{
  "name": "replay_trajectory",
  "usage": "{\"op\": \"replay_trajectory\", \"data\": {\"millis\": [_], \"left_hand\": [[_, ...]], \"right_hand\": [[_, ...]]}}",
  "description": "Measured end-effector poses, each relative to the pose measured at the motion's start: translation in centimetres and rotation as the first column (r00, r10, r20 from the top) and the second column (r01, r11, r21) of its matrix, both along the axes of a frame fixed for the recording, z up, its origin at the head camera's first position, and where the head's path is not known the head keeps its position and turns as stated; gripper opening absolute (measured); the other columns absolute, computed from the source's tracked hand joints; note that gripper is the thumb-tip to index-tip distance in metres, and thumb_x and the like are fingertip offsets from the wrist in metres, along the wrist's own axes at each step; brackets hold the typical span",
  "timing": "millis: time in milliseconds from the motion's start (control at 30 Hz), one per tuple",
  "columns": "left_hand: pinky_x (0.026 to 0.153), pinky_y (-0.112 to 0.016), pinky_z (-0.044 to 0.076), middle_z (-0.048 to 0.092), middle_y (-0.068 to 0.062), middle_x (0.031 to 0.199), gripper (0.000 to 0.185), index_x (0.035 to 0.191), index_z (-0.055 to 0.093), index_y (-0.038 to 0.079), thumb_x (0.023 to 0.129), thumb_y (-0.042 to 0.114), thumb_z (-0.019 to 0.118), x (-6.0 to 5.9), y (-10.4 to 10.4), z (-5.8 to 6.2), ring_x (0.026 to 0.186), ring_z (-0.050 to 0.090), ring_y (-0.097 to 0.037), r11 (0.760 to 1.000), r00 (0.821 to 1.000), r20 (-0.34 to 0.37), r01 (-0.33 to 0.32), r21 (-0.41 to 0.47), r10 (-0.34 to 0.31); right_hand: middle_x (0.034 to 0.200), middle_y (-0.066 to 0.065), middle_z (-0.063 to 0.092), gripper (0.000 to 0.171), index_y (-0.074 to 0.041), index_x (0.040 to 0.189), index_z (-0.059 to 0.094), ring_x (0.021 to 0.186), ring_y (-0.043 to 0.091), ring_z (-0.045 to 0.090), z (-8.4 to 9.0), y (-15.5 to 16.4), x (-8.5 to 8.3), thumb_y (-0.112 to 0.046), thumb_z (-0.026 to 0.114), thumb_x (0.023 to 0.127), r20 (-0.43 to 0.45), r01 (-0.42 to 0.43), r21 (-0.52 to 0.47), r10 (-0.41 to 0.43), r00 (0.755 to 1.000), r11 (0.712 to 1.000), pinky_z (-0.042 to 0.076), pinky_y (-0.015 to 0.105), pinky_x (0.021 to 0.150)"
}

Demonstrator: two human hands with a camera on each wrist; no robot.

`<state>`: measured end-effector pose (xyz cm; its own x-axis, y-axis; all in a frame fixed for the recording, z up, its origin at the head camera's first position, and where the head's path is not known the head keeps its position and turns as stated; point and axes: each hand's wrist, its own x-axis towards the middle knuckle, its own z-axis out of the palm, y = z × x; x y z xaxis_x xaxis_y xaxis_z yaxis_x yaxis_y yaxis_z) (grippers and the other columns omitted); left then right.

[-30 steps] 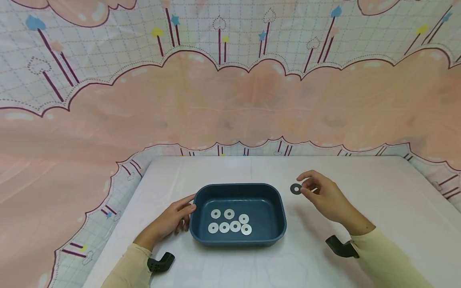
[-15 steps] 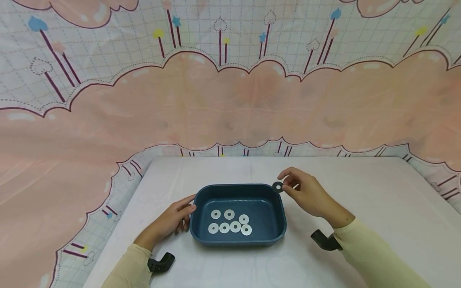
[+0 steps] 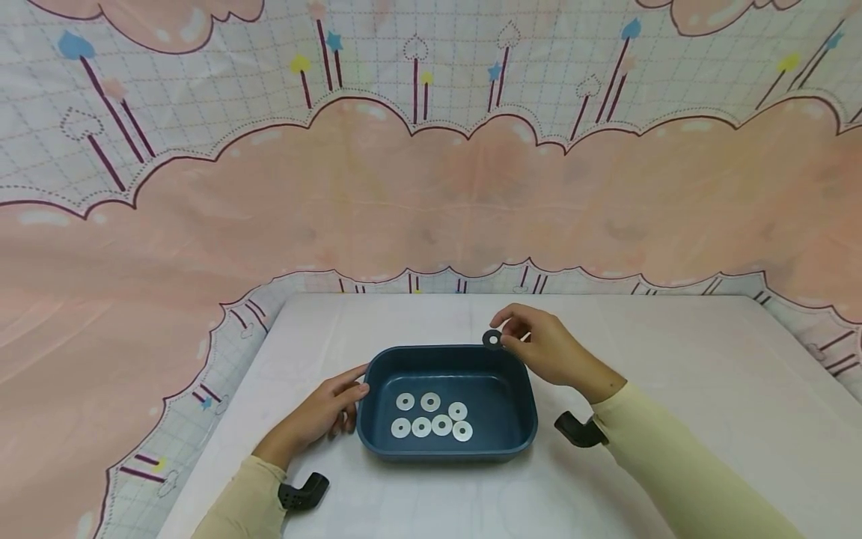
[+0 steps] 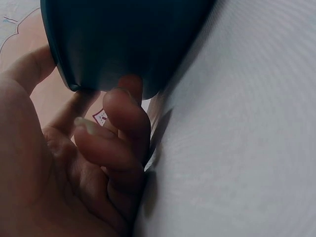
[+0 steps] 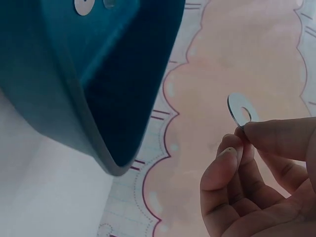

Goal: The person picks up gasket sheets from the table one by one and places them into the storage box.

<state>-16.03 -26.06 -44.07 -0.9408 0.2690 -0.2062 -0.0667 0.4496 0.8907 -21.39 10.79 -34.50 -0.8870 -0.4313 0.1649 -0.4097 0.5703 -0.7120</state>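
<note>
Surface white, pink backdrop behind. Right hand, pinching washer, has moved over tray; left hand relaxed against it.

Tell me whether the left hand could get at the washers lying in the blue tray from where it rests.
Probably yes. The left hand rests against the outer left wall of the blue tray, whose top is open, and the washers lie uncovered on its floor. The right hand holds its washer above the far rim, clear of that path.
</note>
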Motion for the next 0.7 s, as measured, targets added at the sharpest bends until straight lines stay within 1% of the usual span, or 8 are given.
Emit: {"op": "replay_trajectory", "data": {"millis": [233,433,700], "left_hand": [[0.049,-0.027,0.045,0.059,-0.008,0.083,0.057,0.156,0.036,0.015,0.105,0.038,0.047,-0.1,0.0,0.0,0.06,0.055,-0.018,1.0,1.0,0.002,0.003,0.003,-0.003],[0.049,-0.027,0.045,0.058,-0.008,0.084,0.057,0.156,0.036,0.015,0.105,0.038,0.047,0.0,-0.1,0.0,0.06,0.055,-0.018,1.0,1.0,-0.001,0.003,0.0,-0.003],[0.049,-0.028,0.045,0.058,-0.008,0.084,0.056,0.155,0.036,0.016,0.105,0.038,0.048,0.1,0.0,0.0,0.061,0.056,-0.019,1.0,1.0,-0.007,0.006,0.002,-0.006]], "right_hand": [[0.086,0.006,0.061,0.016,-0.01,0.109,0.068,0.08,0.019,0.058,-0.5,-1.2,-0.7,-0.004,0.062,0.096,0.037,-0.022,0.013,0.021,0.999,1.0,0.05,0.03,0.07],[0.086,0.005,0.06,0.015,-0.013,0.107,0.068,0.079,0.018,0.056,-0.8,-3.0,-0.8,-0.005,0.062,0.096,0.069,-0.06,0.035,0.058,0.996,0.998,0.049,0.029,0.067],[0.087,0.004,0.063,0.013,-0.014,0.105,0.067,0.078,0.016,0.057,-1.6,-4.5,-1.0,-0.006,0.061,0.096,0.104,-0.117,0.053,0.111,0.988,0.992,0.051,0.028,0.069]]}}
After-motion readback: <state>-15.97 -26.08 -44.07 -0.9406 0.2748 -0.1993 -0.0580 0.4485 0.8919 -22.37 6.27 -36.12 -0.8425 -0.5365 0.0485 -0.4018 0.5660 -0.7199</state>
